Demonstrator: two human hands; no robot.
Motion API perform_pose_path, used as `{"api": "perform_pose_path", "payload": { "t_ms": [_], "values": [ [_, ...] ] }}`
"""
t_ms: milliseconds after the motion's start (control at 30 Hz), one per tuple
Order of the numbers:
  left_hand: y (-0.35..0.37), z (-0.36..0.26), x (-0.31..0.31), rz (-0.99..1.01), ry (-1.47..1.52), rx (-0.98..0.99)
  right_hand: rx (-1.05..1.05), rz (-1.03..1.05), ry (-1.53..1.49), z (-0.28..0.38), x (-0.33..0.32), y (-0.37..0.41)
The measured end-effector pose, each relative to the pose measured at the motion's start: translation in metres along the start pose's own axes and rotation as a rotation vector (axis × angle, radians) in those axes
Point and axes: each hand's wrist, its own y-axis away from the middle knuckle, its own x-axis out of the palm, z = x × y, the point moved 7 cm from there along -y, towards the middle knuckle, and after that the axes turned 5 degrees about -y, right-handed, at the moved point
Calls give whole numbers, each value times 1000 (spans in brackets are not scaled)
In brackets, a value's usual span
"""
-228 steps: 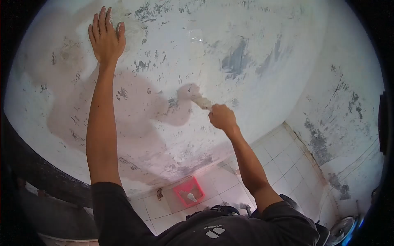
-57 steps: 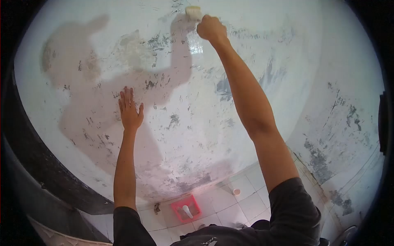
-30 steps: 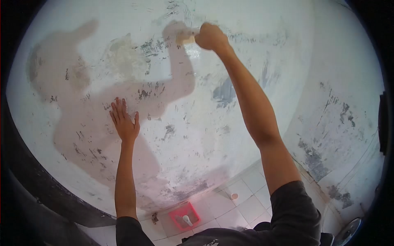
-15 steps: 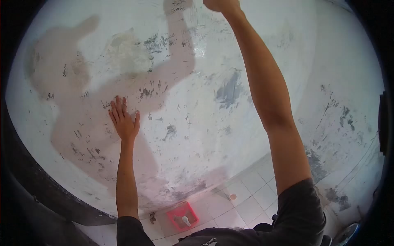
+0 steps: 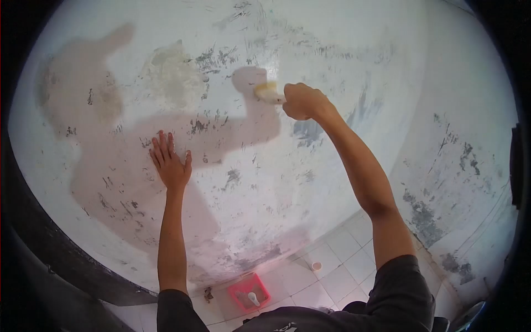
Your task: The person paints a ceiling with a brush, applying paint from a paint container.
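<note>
Right hand [image 5: 303, 101] is fisted round the handle of a pale, wide-headed paintbrush [image 5: 268, 93], fingers curled tight, arm stretched up & fwd. Brush head sticks out to the left of the knuckles & lies against the white, grey-scuffed plaster wall [image 5: 343, 182], approx. mid-height in view, just up-left of a dark grey smear. Left hand [image 5: 170, 163] is lower & well to the left, palm flat on the same wall, fingers straight & close together, thumb out, gripping nothing. Both arms bare up to dark short sleeves. Person's shadow falls on the wall, w/ the brush's shadow right beside the bristles. Yellowish rough patch [image 5: 174, 74] sits up left on the wall, well apart from either hand. Below, a white square-tiled floor [image 5: 337, 260] meets the wall. On it, near the wall's foot & btw. the two arms in view, is a pink square plastic tray [image 5: 242, 291] w/ a small white object in it (can't tell what). A small white cup [image 5: 316, 265] stands on the tiles to the tray's right, apart from it. White side wall w/ grey flaking [image 5: 453, 166] at far right.
</note>
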Motion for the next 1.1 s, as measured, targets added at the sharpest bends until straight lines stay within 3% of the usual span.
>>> {"api": "perform_pose_path", "payload": {
  "t_ms": [133, 200, 300, 500, 567, 667, 833, 933, 1067, 1100],
  "values": [
    [0, 0, -2, 18, -16, -3, 11, 208, 84, -4, -12, -3],
    [0, 0, -2, 21, 2, -8, -27, 170, 68, -6, -22, -16],
    [0, 0, -1, 16, -24, -1, -94, 4, -31, 2, -51, -32],
    [0, 0, 1, 44, -72, -12, 52, -169, -33, 16, -94, -78],
    [0, 0, 3, 24, -66, -5, 22, -415, -127, 19, -117, -87],
    [-1, 1, 2, 20, -75, 7, 7, -464, -138, 31, -156, -114],
    [1, 3, 4, 36, -77, 0, -66, -699, -126, 46, -195, -80],
    [0, 1, 3, 43, -109, 18, 29, -740, -182, 55, -196, -65],
    [1, 1, 2, 39, -95, 23, -3, -687, -131, 53, -167, -82],
    [0, 1, 3, 55, -91, 9, 12, -553, -83, 52, -149, -88]
  ]
}}
